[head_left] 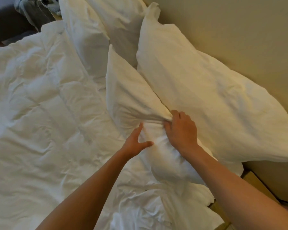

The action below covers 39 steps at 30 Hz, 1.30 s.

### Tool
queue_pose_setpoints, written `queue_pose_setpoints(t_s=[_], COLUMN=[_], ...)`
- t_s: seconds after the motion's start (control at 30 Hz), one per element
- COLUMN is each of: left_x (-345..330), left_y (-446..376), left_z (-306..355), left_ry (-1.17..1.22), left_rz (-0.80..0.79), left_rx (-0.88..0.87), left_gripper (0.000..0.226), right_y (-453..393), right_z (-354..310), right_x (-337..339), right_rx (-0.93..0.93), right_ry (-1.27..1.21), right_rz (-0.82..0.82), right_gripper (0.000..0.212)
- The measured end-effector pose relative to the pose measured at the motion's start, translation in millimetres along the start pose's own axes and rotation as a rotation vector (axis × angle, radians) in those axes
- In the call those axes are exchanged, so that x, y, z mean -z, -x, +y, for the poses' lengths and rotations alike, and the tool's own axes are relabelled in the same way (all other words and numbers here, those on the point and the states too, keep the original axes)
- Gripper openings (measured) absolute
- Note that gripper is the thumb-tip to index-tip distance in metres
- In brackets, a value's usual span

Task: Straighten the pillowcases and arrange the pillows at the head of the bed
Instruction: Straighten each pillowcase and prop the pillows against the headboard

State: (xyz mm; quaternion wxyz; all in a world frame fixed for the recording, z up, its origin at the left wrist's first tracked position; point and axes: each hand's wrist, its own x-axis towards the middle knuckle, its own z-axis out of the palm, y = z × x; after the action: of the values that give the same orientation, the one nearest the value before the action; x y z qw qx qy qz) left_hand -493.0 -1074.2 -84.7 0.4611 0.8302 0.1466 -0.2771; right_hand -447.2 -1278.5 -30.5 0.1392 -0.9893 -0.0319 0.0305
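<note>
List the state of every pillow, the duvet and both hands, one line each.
Near front pillow: leaning on the pillow behind, case bunched.
Near back pillow: propped against the wall, lightly creased.
Far pillows: leaning, creased.
Duvet: spread out, rumpled.
Right hand: gripping bunched case.
Left hand: open, pressing the pillow.

You've got one view only, head cam, wide-angle, nothing shared w/ another. It looks fwd and steeply down over the bed (40, 113) toward the wall (231, 30), tilted, from close range: both forearms reach in from the bottom edge, the pillows (198, 90) mid-frame.
</note>
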Motion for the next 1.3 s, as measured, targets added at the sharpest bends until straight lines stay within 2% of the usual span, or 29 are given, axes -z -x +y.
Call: queue_pose_setpoints(t_s=[0.1,0.17,0.27,0.37,0.5,0.63,0.73,0.83,0.93,1.03,1.3], left_x=[8,13,22,35,57,71,63,44,18,-6,-35], left_y=[26,42,64,83,100,103,94,75,51,31,16], left_z=[-36,-56,-77,-81,-67,-40,-18,-4,0,1,10], left_ry=[0.006,-0.003,0.012,0.050,0.127,0.136,0.076,0.027,-0.029,-0.068,-0.164], left_rz=[0.026,0.063,0.109,0.156,0.216,0.212,0.237,0.181,0.075,0.018,0.054], left_rx=[0.054,0.087,0.101,0.061,-0.008,-0.067,-0.128,-0.098,-0.015,0.032,0.106], left_gripper=[0.106,0.104,0.104,0.106,0.112,0.119,0.126,0.125,0.121,0.118,0.120], right_y=[0,-2,-10,-8,15,21,13,0,-6,5,12], right_z=[-33,-45,-50,-64,-98,-111,-100,-74,-35,2,35], right_x=[-18,-30,-42,-43,-28,1,20,20,4,-13,-29], right_rx=[0.082,0.085,0.069,0.093,0.153,0.227,0.258,0.122,-0.084,-0.128,-0.052], right_ry=[0.113,0.158,0.089,-0.206,-0.523,-0.631,-0.612,-0.467,-0.177,-0.039,-0.140], right_rz=[0.010,-0.011,-0.106,-0.111,-0.106,-0.004,0.066,0.059,-0.054,-0.069,-0.025], right_gripper=[0.081,0.083,0.055,0.028,0.018,0.017,0.017,0.022,0.044,0.057,0.042])
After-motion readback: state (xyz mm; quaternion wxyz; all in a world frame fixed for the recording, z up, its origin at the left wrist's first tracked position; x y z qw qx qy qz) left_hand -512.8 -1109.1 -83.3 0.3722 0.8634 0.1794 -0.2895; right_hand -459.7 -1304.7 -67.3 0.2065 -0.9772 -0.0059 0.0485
